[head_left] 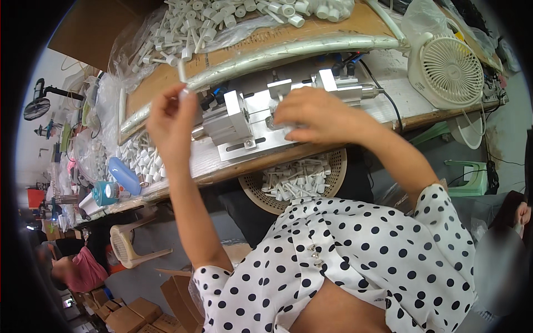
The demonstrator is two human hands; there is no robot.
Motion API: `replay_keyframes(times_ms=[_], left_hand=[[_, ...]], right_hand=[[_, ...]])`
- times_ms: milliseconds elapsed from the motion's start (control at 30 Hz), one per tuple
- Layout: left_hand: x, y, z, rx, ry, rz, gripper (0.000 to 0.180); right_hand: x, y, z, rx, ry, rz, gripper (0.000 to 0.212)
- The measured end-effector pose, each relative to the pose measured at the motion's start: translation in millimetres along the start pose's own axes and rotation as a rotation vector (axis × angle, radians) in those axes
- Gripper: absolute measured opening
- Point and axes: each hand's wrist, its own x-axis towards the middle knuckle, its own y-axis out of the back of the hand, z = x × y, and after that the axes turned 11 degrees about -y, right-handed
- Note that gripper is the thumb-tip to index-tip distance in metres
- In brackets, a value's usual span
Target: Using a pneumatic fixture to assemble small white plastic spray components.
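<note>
My left hand [172, 119] is raised at the left end of a silver metal fixture [265, 105]. Between its thumb and fingers it pinches a white plastic stemmed cap [181, 72], with the stem pointing up. Over the middle of the fixture, my right hand [315, 114] has its fingers curled down between two metal blocks. Whatever those fingertips grip, if anything, is hidden. Metal cylinders lie at both ends of the fixture, with dark hoses beside them. Below the bench edge, a beige basket [248, 192] holds many white stemmed caps.
Beyond the fixture, a large pile of white stemmed caps [214, 19] lies on cardboard behind a wrapped rail [277, 54]. A white fan [448, 72] stands at the right. More caps lie left, near a blue object [124, 175]. A stool [123, 247] and another person [83, 272] are at lower left.
</note>
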Motion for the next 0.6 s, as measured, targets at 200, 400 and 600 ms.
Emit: replay_keyframes(times_ms=[200, 400, 600], left_hand=[[-88, -59, 17, 0.14, -0.238, -0.182, 0.024], [-100, -97, 0, 0.232, -0.422, -0.234, 0.021], [-92, -105, 0, 0.283, -0.44, -0.382, 0.019]], right_hand=[[93, 51, 34, -0.273, -0.342, 0.424, 0.012], [141, 45, 80, -0.786, -0.485, 0.31, 0.023], [105, 51, 69, -0.392, -0.302, 0.555, 0.022]])
